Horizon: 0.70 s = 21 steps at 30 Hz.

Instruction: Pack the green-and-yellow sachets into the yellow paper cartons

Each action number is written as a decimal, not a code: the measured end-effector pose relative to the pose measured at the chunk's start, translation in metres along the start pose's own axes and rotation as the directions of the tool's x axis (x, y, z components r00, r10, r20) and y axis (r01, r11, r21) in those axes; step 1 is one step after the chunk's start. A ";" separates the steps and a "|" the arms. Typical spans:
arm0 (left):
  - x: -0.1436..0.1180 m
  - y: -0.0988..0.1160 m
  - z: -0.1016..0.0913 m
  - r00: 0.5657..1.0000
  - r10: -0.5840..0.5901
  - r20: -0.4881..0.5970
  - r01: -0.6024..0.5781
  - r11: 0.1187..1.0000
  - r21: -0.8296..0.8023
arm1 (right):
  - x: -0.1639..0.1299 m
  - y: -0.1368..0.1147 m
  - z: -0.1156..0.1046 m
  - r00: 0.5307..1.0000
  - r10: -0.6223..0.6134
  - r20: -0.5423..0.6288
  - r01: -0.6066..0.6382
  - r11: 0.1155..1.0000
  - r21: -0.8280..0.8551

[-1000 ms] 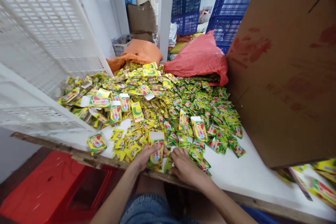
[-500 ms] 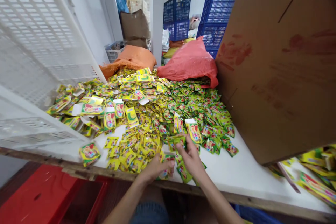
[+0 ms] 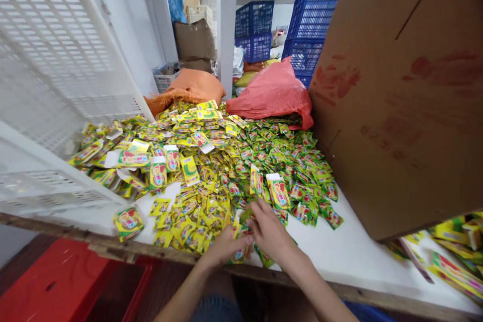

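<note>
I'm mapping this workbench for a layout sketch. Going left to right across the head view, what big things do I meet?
White plastic crate → orange sack → red bag → cardboard box. The sachet pile spreads in front of them.

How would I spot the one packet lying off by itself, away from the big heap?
Start at the white slatted crate leaning on the left. Follow it down to the table's wooden front edge. Just above that edge lies a single yellow-green packet, left of the left hand. Bare white tabletop separates it from the heap of sachets.
</note>
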State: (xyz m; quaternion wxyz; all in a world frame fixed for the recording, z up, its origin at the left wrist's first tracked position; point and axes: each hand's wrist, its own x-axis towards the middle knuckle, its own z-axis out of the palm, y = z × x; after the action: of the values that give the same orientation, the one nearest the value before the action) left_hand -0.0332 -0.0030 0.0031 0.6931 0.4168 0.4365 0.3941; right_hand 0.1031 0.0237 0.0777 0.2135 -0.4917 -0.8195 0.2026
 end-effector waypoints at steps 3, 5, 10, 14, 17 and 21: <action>0.002 0.003 0.002 1.000 0.018 -0.017 -0.017 0.998 0.064 | 0.000 -0.007 -0.001 0.998 -0.055 0.018 0.055 0.998 -0.019; 0.002 0.009 0.002 0.998 0.058 -0.025 -0.056 0.996 0.074 | -0.001 -0.006 -0.001 0.997 -0.073 -0.015 0.074 0.995 0.066; 0.006 0.015 0.000 0.981 0.191 -0.037 -0.187 0.979 0.087 | -0.008 0.008 0.006 0.984 -0.033 -0.173 0.073 0.971 0.228; 0.016 0.004 -0.002 0.970 0.215 0.115 -0.226 0.970 0.086 | -0.014 0.020 0.014 0.966 -0.096 -0.239 0.115 0.991 0.065; 0.021 -0.002 -0.002 0.957 0.242 0.163 -0.259 0.961 0.097 | -0.013 0.027 0.015 0.956 -0.106 -0.272 0.096 0.994 -0.048; 0.023 -0.002 -0.004 0.956 0.249 0.152 -0.274 0.946 0.171 | -0.009 0.032 0.013 0.960 -0.115 -0.256 0.080 0.987 -0.141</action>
State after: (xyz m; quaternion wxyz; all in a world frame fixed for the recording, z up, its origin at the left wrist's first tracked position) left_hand -0.0290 0.0183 -0.0063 0.6182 0.5599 0.3673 0.4116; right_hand 0.1226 0.0276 0.0480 0.2977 -0.4859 -0.8187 0.0711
